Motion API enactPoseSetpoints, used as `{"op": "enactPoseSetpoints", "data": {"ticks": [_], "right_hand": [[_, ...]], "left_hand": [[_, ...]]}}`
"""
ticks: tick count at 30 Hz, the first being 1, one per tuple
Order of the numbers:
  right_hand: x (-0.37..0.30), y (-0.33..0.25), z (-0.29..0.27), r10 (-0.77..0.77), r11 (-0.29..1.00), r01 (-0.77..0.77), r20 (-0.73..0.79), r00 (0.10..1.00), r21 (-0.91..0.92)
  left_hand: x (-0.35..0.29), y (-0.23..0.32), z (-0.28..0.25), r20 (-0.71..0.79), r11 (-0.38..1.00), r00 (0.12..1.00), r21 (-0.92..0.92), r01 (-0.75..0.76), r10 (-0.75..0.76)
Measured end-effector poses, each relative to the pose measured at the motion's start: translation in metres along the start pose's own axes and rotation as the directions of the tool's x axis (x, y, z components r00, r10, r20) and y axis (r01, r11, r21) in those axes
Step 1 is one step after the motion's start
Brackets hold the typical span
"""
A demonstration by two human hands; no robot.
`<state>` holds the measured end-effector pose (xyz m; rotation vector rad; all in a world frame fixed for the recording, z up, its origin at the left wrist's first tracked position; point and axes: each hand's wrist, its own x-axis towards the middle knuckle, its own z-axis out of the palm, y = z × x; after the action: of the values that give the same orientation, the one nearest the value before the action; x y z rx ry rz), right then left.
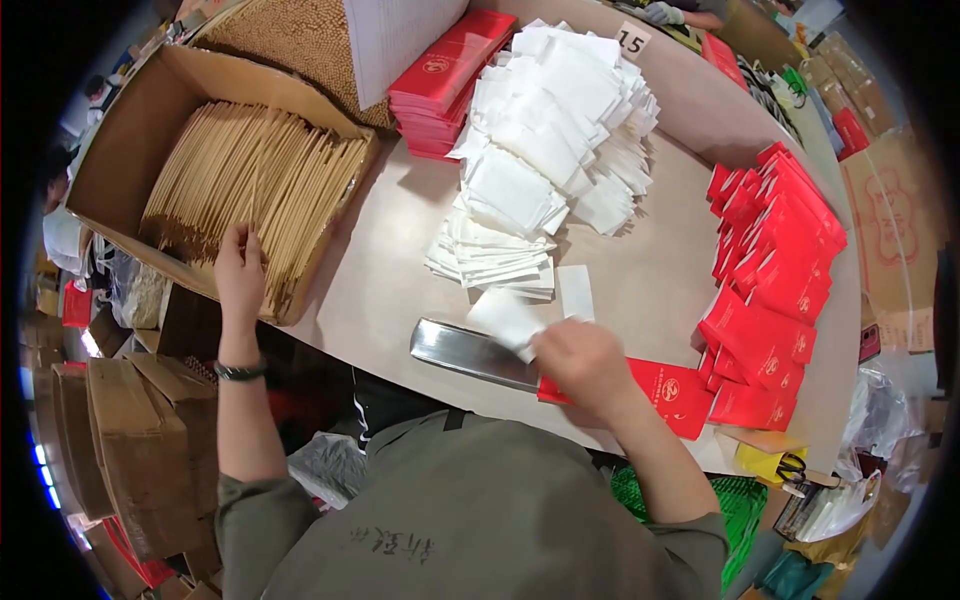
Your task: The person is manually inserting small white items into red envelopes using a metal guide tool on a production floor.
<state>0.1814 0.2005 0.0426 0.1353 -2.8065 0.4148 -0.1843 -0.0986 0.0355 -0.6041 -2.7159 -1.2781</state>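
Note:
My left hand (241,270) reaches over the cardboard box (105,190), its fingers pinched on wooden chopsticks (256,195) that stand at a different angle from the rows below. In front of me, my right hand (585,368) is smeared by motion, with a folded white napkin (505,318) at its fingertips. Beneath that napkin, a shiny metal strip (465,352) lies along the table's near edge. Its right end runs into a flat red paper sleeve (672,392), partly covered by my right hand. Another white napkin (576,292) lies just beyond the hand.
A large heap of white napkins (540,120) fills the table's middle. Red sleeves are stacked (445,75) behind it, and a pile of red packets (770,290) spreads at right. More sticks (290,40) stand at the back left. Yellow-wrapped scissors (790,466) sit at the right corner.

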Motion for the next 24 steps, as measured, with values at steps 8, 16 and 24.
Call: {"op": "enactPoseSetpoints", "data": {"ticks": [8, 16, 24], "right_hand": [[-0.021, -0.021, 0.005, 0.137, 0.986, -0.119, -0.151, 0.979, 0.121], [-0.047, -0.027, 0.007, 0.323, 0.942, -0.301, -0.158, 0.933, 0.149], [-0.035, -0.025, 0.027, 0.204, 0.966, -0.205, 0.024, 0.979, 0.158]], "left_hand": [[-0.104, 0.048, 0.038, 0.622, 0.860, 0.764, -0.472, 0.192, 0.171], [-0.078, 0.061, 0.023, 0.757, 0.975, 0.615, -0.166, -0.146, 0.221], [-0.141, 0.119, 0.110, 0.706, 0.866, 0.518, -0.301, -0.398, 0.483]]}}
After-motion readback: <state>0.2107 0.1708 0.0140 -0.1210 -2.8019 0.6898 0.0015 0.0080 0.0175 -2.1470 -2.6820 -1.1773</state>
